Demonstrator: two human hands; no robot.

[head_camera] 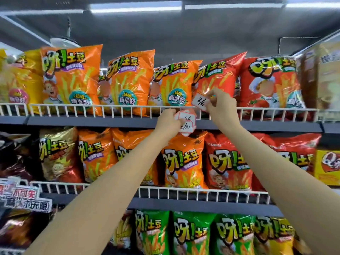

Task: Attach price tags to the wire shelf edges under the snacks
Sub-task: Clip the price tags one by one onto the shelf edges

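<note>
My right hand [221,105] pinches a white, red-edged price tag [201,102] with handwriting on it, held tilted against the top wire of the upper shelf's white wire edge [110,111], below a red snack bag [217,78]. My left hand [168,121] grips a small stack of similar price tags [186,123] just under that wire, in front of the grey shelf lip. Orange snack bags [128,81] stand in a row behind the wire edge.
A second white wire edge [202,195] fronts the middle shelf with orange and red bags [228,162]. Green bags [193,234] fill the lowest shelf. A promotional sign [24,197] sticks out at the lower left. Yellow and brown packs sit at the far right.
</note>
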